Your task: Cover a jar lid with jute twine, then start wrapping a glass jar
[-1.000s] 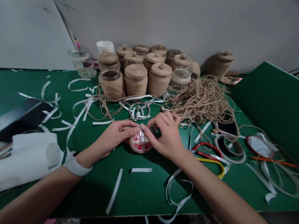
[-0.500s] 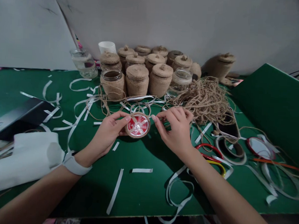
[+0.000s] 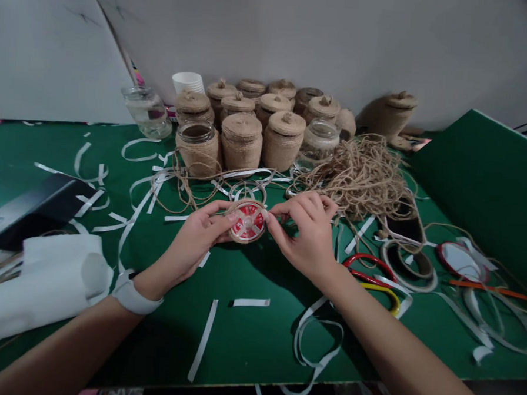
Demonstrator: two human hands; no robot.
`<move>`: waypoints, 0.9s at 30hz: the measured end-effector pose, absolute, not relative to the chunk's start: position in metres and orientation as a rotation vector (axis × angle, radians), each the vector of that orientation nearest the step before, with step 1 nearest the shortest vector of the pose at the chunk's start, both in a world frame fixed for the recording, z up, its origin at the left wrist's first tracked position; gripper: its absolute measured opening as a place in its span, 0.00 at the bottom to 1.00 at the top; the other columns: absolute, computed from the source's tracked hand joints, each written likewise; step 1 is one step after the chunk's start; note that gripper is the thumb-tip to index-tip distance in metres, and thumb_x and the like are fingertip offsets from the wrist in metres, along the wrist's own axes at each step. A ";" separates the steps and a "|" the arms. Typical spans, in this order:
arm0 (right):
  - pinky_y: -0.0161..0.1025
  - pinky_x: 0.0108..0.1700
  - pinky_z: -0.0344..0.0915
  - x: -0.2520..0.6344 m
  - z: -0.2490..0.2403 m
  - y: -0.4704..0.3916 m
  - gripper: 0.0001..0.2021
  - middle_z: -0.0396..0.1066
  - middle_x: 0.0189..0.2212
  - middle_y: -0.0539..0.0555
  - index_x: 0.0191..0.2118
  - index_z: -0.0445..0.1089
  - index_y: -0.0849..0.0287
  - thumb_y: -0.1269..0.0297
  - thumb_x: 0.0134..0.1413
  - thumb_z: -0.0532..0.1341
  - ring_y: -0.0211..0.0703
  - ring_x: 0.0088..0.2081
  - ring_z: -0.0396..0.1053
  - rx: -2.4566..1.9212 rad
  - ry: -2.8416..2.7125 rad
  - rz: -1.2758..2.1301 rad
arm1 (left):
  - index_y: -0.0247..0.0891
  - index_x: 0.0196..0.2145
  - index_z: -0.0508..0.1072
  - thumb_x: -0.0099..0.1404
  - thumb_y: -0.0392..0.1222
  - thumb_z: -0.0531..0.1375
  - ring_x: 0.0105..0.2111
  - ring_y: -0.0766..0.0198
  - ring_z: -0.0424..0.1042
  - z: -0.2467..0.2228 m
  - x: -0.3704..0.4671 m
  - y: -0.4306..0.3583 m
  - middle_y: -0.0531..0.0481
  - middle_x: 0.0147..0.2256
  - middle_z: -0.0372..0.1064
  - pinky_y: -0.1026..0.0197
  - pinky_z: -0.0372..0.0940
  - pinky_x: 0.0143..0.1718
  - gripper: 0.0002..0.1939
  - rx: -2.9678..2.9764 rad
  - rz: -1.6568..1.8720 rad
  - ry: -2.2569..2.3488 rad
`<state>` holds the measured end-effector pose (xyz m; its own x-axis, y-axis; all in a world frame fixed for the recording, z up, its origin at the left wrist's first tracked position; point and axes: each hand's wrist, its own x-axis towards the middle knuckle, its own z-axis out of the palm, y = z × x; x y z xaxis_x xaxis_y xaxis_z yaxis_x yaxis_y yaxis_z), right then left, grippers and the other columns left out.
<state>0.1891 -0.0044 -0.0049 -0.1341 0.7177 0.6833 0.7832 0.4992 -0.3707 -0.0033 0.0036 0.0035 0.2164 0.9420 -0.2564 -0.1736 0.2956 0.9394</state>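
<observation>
A round red-and-white lid [image 3: 248,222] with twine around its rim is pinched between the thumb and fingers of my left hand [image 3: 200,232], above the middle of the table. My right hand [image 3: 303,232] is at the lid's right edge, thumb and forefinger closed on the twine there. Behind my right hand lies a tangled heap of brown twine [image 3: 362,176]. Twine-wrapped jars [image 3: 242,143] stand in rows beyond the lid.
White strips [image 3: 203,339] are scattered over the green table [image 3: 256,344]. Red and yellow scissors handles [image 3: 384,292], a tape roll [image 3: 407,267] and a phone [image 3: 406,220] lie right. A white roll [image 3: 60,284] and dark box [image 3: 33,206] are left; a green board [image 3: 489,191] leans right.
The lid and my left hand have shifted slightly right. My right hand has moved a little left, closing the gap at the lid's edge.
</observation>
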 end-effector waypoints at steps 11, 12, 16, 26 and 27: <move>0.46 0.48 0.51 0.184 -0.009 -0.009 0.06 0.73 0.30 0.49 0.32 0.69 0.54 0.62 0.60 0.59 0.43 0.39 0.66 -1.235 -1.948 -0.033 | 0.38 0.32 0.71 0.56 0.46 0.68 0.28 0.66 0.76 0.001 -0.002 0.004 0.52 0.29 0.77 0.64 0.72 0.32 0.12 0.934 1.004 1.091; 0.46 0.48 0.51 0.183 -0.009 -0.009 0.06 0.73 0.30 0.49 0.32 0.69 0.54 0.62 0.61 0.59 0.43 0.39 0.67 -1.234 -1.948 -0.031 | 0.37 0.32 0.72 0.56 0.46 0.68 0.27 0.66 0.75 0.001 -0.002 0.004 0.52 0.28 0.77 0.65 0.72 0.31 0.12 0.931 1.005 1.097; 0.46 0.47 0.51 0.183 -0.010 -0.009 0.07 0.73 0.28 0.48 0.31 0.68 0.55 0.62 0.61 0.59 0.42 0.38 0.66 -1.261 -1.940 -0.028 | 0.37 0.32 0.71 0.57 0.46 0.67 0.26 0.66 0.75 0.002 -0.001 0.004 0.54 0.25 0.74 0.65 0.72 0.29 0.12 0.939 1.012 1.120; 0.45 0.46 0.51 0.184 -0.012 -0.006 0.08 0.72 0.29 0.49 0.31 0.68 0.55 0.60 0.61 0.59 0.43 0.38 0.67 -1.281 -1.896 -0.086 | 0.38 0.31 0.71 0.57 0.45 0.67 0.23 0.68 0.73 0.000 -0.002 0.004 0.56 0.23 0.72 0.69 0.69 0.26 0.10 0.939 1.024 1.104; 0.45 0.46 0.51 0.184 -0.012 -0.006 0.08 0.72 0.29 0.49 0.31 0.67 0.55 0.60 0.61 0.59 0.43 0.38 0.67 -1.278 -1.894 -0.092 | 0.38 0.31 0.71 0.56 0.44 0.67 0.24 0.68 0.73 0.000 -0.002 0.003 0.56 0.24 0.73 0.69 0.69 0.26 0.10 0.940 1.022 1.098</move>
